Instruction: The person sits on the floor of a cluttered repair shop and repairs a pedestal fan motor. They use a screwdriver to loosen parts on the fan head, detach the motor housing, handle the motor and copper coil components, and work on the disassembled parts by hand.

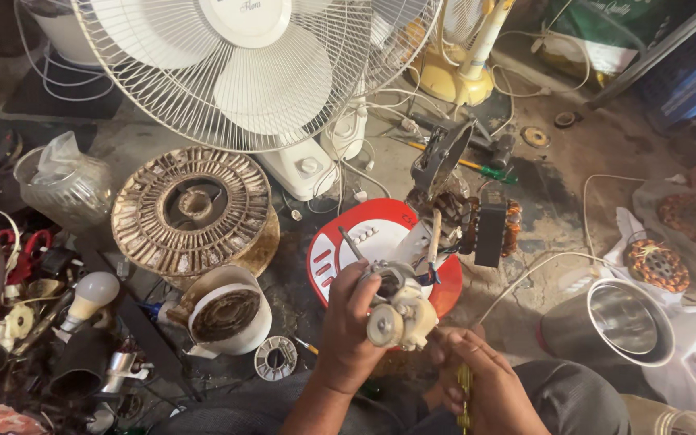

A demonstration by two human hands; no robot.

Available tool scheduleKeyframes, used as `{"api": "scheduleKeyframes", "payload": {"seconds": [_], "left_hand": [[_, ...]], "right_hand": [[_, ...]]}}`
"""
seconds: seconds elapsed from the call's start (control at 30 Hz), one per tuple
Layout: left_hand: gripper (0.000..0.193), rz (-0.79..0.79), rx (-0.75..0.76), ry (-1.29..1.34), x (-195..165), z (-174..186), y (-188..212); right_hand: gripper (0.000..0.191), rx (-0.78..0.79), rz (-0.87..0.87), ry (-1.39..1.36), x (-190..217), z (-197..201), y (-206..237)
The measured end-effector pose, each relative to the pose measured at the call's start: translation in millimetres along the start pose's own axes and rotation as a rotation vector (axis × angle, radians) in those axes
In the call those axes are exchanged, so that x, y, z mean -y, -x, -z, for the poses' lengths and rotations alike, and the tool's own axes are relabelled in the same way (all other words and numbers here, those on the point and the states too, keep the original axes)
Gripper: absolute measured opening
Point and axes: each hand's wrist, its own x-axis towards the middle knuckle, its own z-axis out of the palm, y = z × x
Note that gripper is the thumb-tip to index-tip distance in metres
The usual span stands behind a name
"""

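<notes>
My left hand (346,326) has its fingers clamped on the small cream gear motor (395,310), held above the red-and-white fan base (344,250). My right hand (477,379) grips a yellow-handled screwdriver (464,395); I judge I'm mid-disassembly, and seating the tip comes next.

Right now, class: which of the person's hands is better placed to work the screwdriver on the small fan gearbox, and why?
The right hand: it already grips the yellow-handled screwdriver just beside the cream gearbox, while the left hand is occupied, holding that gearbox up.
</notes>
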Motion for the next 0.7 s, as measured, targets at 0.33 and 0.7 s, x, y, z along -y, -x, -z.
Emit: {"api": "scheduleKeyframes", "payload": {"seconds": [0.33,0.7], "left_hand": [[0.058,-0.124,0.104,-0.099,1.8,10.6,-9.0],[0.055,-0.165,0.133,-0.112,8.1,9.6,-12.0]], "right_hand": [[0.056,0.317,-0.05,-0.154,16.8,-28.7,-10.7],[0.072,0.469,-0.029,-0.196,8.7,-21.6,-24.6]]}}
